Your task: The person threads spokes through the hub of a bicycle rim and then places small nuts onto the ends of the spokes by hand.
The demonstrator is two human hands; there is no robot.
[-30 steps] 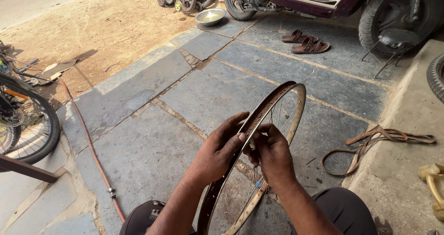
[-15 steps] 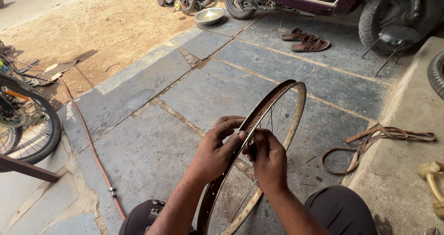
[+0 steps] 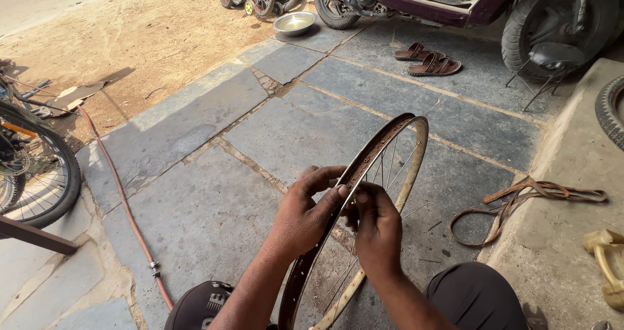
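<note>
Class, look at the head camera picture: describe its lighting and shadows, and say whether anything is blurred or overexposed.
Head view: strong sun bleaches the sandy ground at upper left; the stone paving lies in even shade; both the left hand and the right hand on the bicycle rim are sharp, without motion blur; the steel bowl glints.

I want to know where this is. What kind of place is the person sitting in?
Probably an open-air bicycle repair spot beside a dirt road. Both hands work on a bare wheel rim, a bicycle wheel stands to the left, and a loose rubber strip lies on the stone floor.
</note>
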